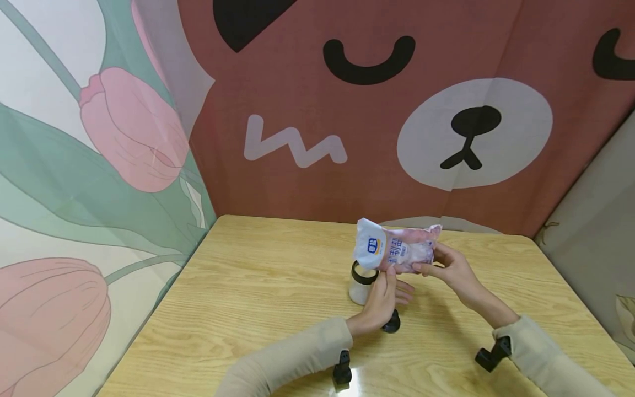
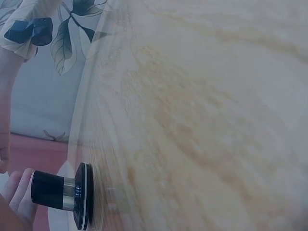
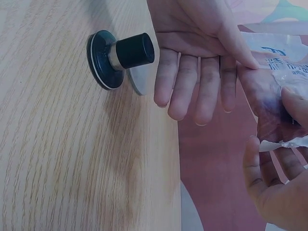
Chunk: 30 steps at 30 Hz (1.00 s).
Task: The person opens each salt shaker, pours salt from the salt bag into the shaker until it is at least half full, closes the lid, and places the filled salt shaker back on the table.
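The packet (image 1: 397, 246) blocks part of my view: from the head camera its left end hangs over the mouth of the white jar (image 1: 358, 291), so I can't make out what is inside, nor how high the packet is above the rim. My right hand (image 1: 458, 273) pinches the packet's right end between thumb and fingers, though the fingers behind it are partly hidden. My left hand (image 1: 381, 300) has its fingers straight and spread, thumb up at the packet's lower edge; I can't tell how firmly it touches. The left wrist view cuts that hand off at the corner and loses the packet entirely.

The black knobbed lid (image 1: 392, 321) lies knob up on the surface (image 1: 268, 286), partly covered by the left hand from above but plain in both wrist views. It sits right beside that hand, with the jar just beyond.

The surface runs broadly left of the jar to the tulip-print cloth (image 1: 134, 129). The far edge meets the bear-print cloth (image 1: 297, 193), and the packet overlaps that edge in view.
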Each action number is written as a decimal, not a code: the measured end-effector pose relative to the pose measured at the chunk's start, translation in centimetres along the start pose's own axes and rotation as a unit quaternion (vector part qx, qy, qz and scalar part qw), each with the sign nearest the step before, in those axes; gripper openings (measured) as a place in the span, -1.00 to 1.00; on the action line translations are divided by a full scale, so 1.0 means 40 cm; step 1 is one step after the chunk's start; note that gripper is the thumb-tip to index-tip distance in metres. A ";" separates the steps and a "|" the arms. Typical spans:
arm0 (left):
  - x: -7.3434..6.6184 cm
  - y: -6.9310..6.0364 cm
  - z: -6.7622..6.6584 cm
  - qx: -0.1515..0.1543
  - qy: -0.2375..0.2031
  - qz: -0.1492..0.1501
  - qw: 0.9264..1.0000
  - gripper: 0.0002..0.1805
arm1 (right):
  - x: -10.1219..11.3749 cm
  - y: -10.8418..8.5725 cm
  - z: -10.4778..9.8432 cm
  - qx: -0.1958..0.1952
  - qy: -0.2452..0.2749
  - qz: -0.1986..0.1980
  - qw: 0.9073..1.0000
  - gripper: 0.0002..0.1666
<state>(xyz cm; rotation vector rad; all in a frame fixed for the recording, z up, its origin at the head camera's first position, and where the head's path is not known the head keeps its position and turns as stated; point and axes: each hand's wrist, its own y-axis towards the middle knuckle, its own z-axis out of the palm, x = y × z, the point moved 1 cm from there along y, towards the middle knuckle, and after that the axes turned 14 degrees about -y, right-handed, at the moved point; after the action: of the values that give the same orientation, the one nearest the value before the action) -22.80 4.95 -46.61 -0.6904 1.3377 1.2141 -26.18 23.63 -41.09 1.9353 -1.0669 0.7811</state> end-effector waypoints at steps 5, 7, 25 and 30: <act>0.001 0.001 -0.001 0.002 0.001 0.002 1.000 -0.47 | -0.002 0.000 0.001 -0.002 0.002 -0.001 1.000 -0.58; 0.002 0.002 -0.002 0.004 0.003 0.003 1.000 -0.46 | -0.003 0.000 0.001 -0.002 0.003 0.000 1.000 -0.58; 0.001 0.003 -0.003 0.008 0.005 0.001 1.000 -0.44 | -0.003 0.001 0.001 -0.003 0.007 0.002 1.000 -0.55; 0.003 0.005 -0.002 0.006 0.005 0.000 1.000 -0.45 | -0.005 0.001 0.001 -0.004 0.011 0.001 1.000 -0.55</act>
<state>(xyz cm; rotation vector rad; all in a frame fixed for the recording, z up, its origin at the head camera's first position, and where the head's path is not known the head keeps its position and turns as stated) -23.03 4.95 -46.68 -0.6881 1.3516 1.2022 -26.29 23.66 -41.26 1.9147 -1.0577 0.7959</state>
